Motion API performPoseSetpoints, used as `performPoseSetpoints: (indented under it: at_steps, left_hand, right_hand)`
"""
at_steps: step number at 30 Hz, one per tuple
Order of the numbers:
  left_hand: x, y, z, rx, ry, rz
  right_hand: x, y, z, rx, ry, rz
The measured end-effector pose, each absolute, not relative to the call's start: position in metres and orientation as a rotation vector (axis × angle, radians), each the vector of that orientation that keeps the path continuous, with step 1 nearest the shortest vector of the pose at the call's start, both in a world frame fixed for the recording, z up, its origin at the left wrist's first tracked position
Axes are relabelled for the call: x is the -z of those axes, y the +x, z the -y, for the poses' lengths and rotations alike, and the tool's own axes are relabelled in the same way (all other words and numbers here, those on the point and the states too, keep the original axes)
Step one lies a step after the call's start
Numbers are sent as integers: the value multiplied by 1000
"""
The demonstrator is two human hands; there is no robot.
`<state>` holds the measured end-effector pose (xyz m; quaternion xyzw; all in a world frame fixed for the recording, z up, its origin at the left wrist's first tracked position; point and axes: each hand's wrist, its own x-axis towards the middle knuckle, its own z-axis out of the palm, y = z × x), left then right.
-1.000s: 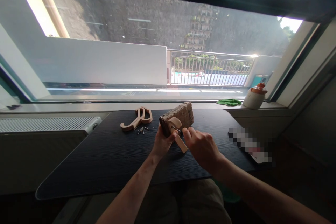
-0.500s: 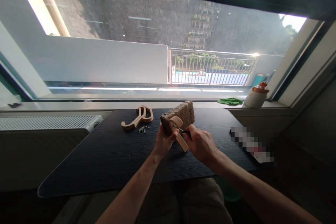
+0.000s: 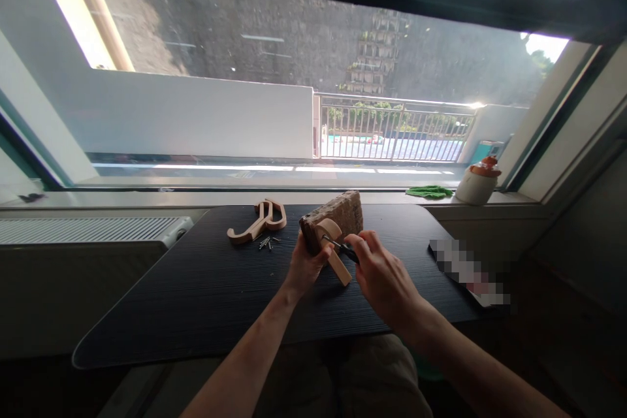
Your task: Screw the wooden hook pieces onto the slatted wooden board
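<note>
My left hand (image 3: pixel 304 268) is closed around a rough brown wooden block (image 3: pixel 345 214) and a pale wooden hook (image 3: pixel 339 268), with the thumb pressing the hook against the block's near face. In my right hand (image 3: pixel 386 277) is a screwdriver (image 3: pixel 350 253) with a black handle. Its thin shaft points left and meets the hook near the upper curve. Whether a screw sits at the tip is too small to tell. On the tabletop to the left lie more pale wooden hooks (image 3: pixel 253 230), beside several loose screws (image 3: pixel 267 243).
The dark tabletop (image 3: pixel 196 307) stands against a window sill. On the sill are a green cloth (image 3: pixel 428 192) and a white jar (image 3: pixel 476 186) with an orange top. A blurred flat item (image 3: pixel 465 271) lies at the table's right edge. A radiator (image 3: pixel 88 232) is at left.
My right hand has shifted slightly right and down, its fingers loosening, so more of the black handle shows. My left hand keeps the hook and block in place.
</note>
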<state>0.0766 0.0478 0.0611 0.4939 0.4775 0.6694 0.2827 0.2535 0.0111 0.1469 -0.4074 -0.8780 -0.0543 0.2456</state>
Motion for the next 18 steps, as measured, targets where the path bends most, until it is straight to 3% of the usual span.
performPoseSetpoints:
  at_steps: [11, 18]
  left_hand:
    - [-63, 78, -46, -1782, 1362, -1314]
    - [-62, 78, -46, -1793, 1347, -1338]
  right_hand:
    - [-115, 260, -24, 347, -976, 2371]
    - [-128, 255, -26, -70, -1163, 2273]
